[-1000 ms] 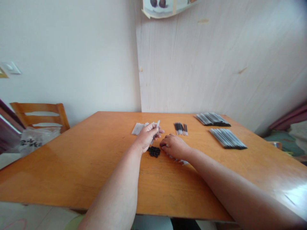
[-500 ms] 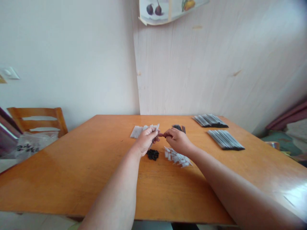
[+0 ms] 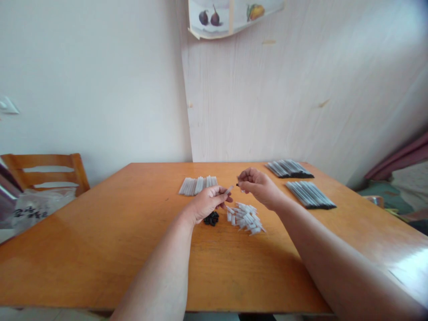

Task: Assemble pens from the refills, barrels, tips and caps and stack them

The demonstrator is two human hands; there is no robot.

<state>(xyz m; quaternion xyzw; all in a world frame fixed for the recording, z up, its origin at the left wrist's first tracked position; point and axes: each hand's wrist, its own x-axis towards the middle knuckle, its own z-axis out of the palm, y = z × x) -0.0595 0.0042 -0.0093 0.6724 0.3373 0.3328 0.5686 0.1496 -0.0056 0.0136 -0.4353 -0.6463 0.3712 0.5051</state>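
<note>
My left hand is closed on a whitish translucent pen barrel, which tilts up to the right. To its right my right hand pinches a small black plug, held just apart from the barrel's upper end. Below my left hand lies a small heap of black plugs. A loose pile of white pen tips lies under and between my hands. Behind my left hand a row of whitish barrels rests on the table.
Two bundles of grey pens with black ends, a front one and a back one, lie at the right of the wooden table. A chair with a clear plastic bag stands left. The wall rises behind.
My right hand has moved up and away from my left, with the black plug now showing. The barrel in my left hand leans further right. Dark sticks behind my right hand are now hidden.
</note>
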